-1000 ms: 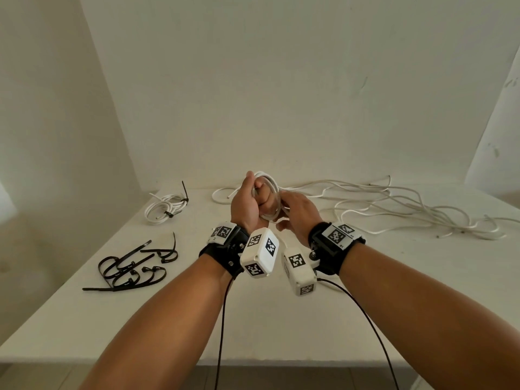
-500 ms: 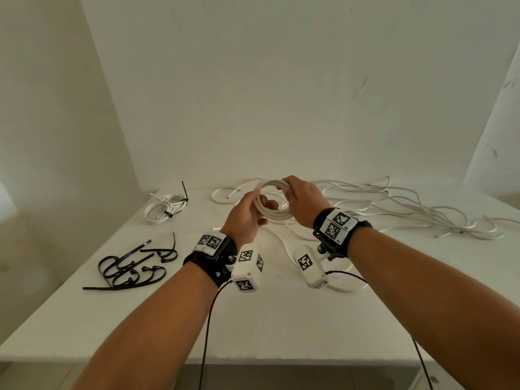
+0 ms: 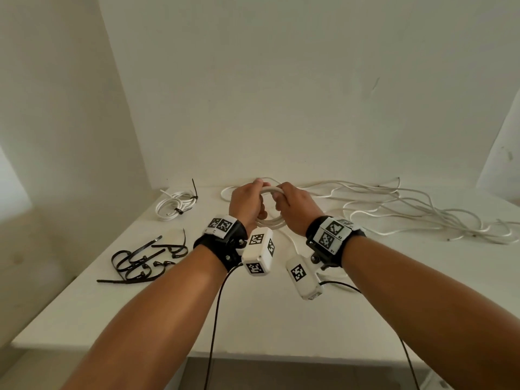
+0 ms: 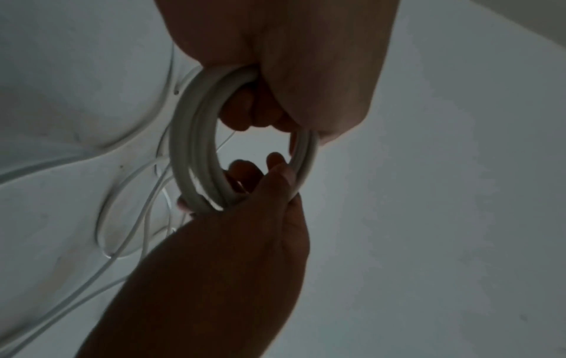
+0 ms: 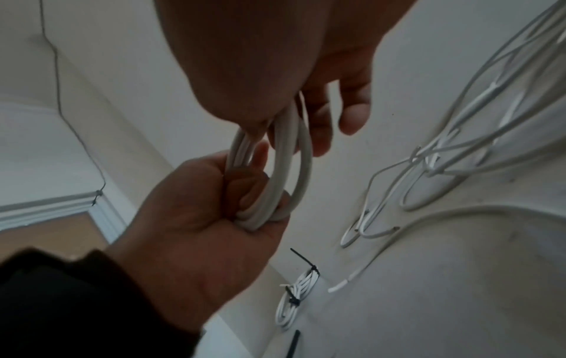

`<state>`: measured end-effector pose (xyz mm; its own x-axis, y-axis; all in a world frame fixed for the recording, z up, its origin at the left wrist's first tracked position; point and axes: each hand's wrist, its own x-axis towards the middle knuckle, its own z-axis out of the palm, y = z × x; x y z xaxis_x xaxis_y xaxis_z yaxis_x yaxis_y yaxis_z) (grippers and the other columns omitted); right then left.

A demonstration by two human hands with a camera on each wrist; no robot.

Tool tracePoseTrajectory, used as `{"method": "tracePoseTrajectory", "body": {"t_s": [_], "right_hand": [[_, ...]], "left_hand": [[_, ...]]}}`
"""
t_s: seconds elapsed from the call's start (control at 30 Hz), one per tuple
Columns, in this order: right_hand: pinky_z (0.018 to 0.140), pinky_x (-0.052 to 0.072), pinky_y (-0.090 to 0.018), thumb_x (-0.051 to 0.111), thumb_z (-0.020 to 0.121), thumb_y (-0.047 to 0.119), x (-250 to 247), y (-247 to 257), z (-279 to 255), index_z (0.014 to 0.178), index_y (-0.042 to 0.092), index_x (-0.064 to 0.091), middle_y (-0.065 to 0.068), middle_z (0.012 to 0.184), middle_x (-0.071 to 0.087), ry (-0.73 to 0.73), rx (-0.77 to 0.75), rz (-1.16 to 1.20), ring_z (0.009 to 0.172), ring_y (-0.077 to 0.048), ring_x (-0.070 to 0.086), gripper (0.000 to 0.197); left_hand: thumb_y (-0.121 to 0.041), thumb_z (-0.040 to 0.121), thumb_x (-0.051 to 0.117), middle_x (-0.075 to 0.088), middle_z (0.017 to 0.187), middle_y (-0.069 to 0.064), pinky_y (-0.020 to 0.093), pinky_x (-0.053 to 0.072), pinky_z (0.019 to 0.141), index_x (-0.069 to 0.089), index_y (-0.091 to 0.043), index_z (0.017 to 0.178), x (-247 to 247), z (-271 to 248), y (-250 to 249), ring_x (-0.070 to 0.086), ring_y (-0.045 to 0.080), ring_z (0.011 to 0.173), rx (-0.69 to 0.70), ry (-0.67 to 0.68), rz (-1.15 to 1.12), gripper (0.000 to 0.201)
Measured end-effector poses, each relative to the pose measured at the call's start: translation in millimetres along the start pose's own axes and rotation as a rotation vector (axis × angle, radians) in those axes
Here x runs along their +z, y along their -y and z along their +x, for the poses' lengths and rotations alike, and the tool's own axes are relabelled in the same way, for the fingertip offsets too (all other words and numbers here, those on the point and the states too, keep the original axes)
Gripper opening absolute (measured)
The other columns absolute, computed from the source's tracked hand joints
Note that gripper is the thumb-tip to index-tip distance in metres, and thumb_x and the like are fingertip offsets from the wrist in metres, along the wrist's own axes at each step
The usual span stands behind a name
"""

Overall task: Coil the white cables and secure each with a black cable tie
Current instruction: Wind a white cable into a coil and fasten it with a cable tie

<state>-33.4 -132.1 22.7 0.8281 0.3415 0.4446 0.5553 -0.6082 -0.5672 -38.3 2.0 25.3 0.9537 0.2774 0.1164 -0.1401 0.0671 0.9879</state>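
A coil of white cable (image 3: pixel 270 190) is held in the air over the middle of the white table (image 3: pixel 168 313). My left hand (image 3: pixel 246 199) grips the coil's left side with fingers curled round the strands (image 5: pixel 199 218). My right hand (image 3: pixel 295 205) holds the opposite side, its fingers wrapped round the loops (image 4: pixel 245 230). In the left wrist view the coil (image 4: pixel 196 145) shows as a ring of several turns. Its free tail (image 3: pixel 292 243) drops to the table between my wrists. A pile of black cable ties (image 3: pixel 143 260) lies at the left.
A tied white coil (image 3: pixel 176 204) with black ties lies at the back left, also seen as the tied coil (image 5: pixel 295 295) in the right wrist view. Loose white cables (image 3: pixel 394 209) sprawl over the back right. Walls close in behind and on both sides.
The coil has gone from upright in my left fist to spread between both hands. My right hand swung over the top and now holds the right side.
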Motion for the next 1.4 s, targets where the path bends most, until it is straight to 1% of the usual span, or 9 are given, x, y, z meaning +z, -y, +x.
{"method": "tracePoseTrajectory", "body": {"t_s": [0.17,0.33,0.47,0.57,0.67,0.8,0.9,1.13,1.4], "right_hand": [[0.074,0.055,-0.045,0.038,0.104,0.034,4.9,13.1,11.8,0.096,0.008,0.055,-0.01,0.088,0.066,0.1,0.018,-0.103,0.078,-0.027,0.065,0.032],[0.066,0.045,-0.037,0.035,0.105,0.032,9.8,31.0,24.6,0.094,0.013,0.044,-0.008,0.09,0.057,0.269,-0.039,-0.316,0.073,-0.024,0.054,0.024],[0.066,0.039,-0.032,0.038,0.105,0.03,27.7,49.4,30.2,0.096,0.014,0.045,-0.005,0.09,0.052,0.377,-0.085,-0.4,0.07,-0.016,0.05,0.019],[0.067,0.039,-0.03,0.038,0.105,0.028,47.7,65.5,36.2,0.102,0.011,0.05,-0.006,0.095,0.056,0.375,-0.113,-0.349,0.072,-0.015,0.051,0.021],[0.073,0.044,-0.035,0.041,0.104,0.029,69.3,80.8,39.7,0.108,0.003,0.056,-0.012,0.1,0.063,0.394,-0.117,-0.243,0.087,-0.027,0.059,0.03],[0.064,0.048,-0.032,0.051,0.096,0.042,93.5,90.8,46.6,0.086,0.011,0.064,-0.007,0.081,0.07,0.48,-0.046,-0.109,0.067,-0.019,0.061,0.035],[0.063,0.054,-0.031,0.054,0.094,0.034,110.6,89.5,53.3,0.09,0.013,0.07,-0.004,0.091,0.073,0.544,0.07,0.028,0.072,-0.017,0.066,0.026],[0.085,0.056,-0.033,0.062,0.087,0.02,162.3,100.5,60.8,0.094,0.017,0.078,0.001,0.096,0.074,0.581,-0.115,-0.238,0.092,-0.017,0.067,0.017],[0.083,0.059,-0.038,0.068,0.081,0.022,217.5,114.1,82.8,0.092,0.007,0.075,-0.008,0.093,0.074,0.664,-0.156,-0.425,0.09,-0.024,0.068,0.02]], "left_hand": [[-0.017,0.099,0.046,0.035,0.043,-0.004,0.021,0.029,0.039,0.066,-0.008,0.086,-14.5,-2.0,7.0,0.031,0.012,0.035,0.031,-0.072,-0.181,0.026],[-0.015,0.098,0.037,0.034,0.045,-0.001,0.028,0.034,0.048,0.061,-0.002,0.092,-51.6,5.5,-0.4,0.038,0.016,0.038,-0.076,0.141,-0.012,0.028],[-0.019,0.095,0.043,0.04,0.05,0.003,0.03,0.037,0.05,0.06,-0.008,0.074,-80.6,3.1,-9.3,0.042,0.02,0.042,-0.15,0.227,0.154,0.029],[-0.023,0.098,0.044,0.037,0.052,0.001,0.024,0.029,0.044,0.052,-0.012,0.071,-97.4,-1.9,-12.3,0.033,0.014,0.04,-0.053,0.141,0.243,0.031],[-0.028,0.096,0.053,0.038,0.051,0.004,0.024,0.029,0.043,0.058,0.001,0.076,-121.0,1.5,-6.4,0.034,0.017,0.04,0.085,-0.015,0.369,0.036],[-0.03,0.091,0.057,0.038,0.049,0.001,0.033,0.035,0.052,0.058,0.013,0.079,-161.9,3.2,2.0,0.035,0.018,0.045,0.161,-0.2,0.501,0.045],[-0.03,0.088,0.058,0.04,0.049,0.001,0.034,0.041,0.053,0.058,0.005,0.071,-198.6,6.3,6.5,0.038,0.02,0.049,0.12,-0.332,0.494,0.039],[-0.024,0.087,0.056,0.039,0.053,0.003,0.032,0.038,0.053,0.05,-0.009,0.063,-250.0,11.2,9.3,0.035,0.021,0.049,0.036,-0.538,0.438,0.028],[-0.024,0.088,0.054,0.044,0.06,0.009,0.031,0.039,0.051,0.052,-0.009,0.062,-272.3,15.8,17.3,0.037,0.022,0.051,0.011,-0.553,0.41,0.03]]}}
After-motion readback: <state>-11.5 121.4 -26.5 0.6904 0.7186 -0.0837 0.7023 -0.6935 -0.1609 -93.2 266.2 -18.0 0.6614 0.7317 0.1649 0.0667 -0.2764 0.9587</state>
